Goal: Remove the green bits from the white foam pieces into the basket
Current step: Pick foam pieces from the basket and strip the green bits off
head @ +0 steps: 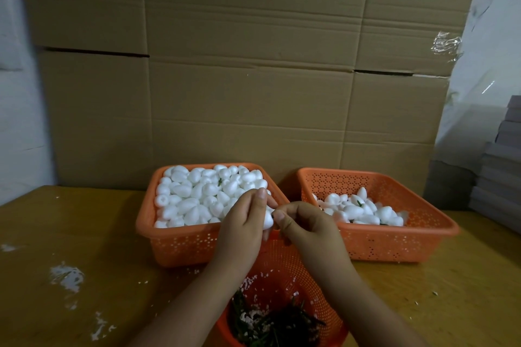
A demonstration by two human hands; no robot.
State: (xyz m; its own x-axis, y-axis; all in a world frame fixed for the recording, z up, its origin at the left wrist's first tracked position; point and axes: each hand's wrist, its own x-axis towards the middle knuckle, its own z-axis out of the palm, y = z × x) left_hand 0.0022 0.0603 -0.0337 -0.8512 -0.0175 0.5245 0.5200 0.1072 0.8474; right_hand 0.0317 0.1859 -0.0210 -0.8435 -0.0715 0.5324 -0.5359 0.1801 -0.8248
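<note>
On my tabletop [84, 234], the full orange basket [146, 222] at ten o'clock holds white egg-shaped foam pieces [203, 191]. My left hand [242, 222] curls round one foam piece [267, 220], its long axis roughly upright; my right hand [304, 222] pinches at its tip, the green bit hidden. The near basket [282, 262], cut off below, holds dark green bits [276, 324]. At two o'clock, a sparser basket [423, 234].

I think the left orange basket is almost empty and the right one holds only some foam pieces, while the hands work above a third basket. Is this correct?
Not quite. In the head view the left orange basket is nearly full of white foam pieces, not almost empty. The rest holds: the right orange basket holds only some, and the left hand and right hand work above a third basket.
</note>
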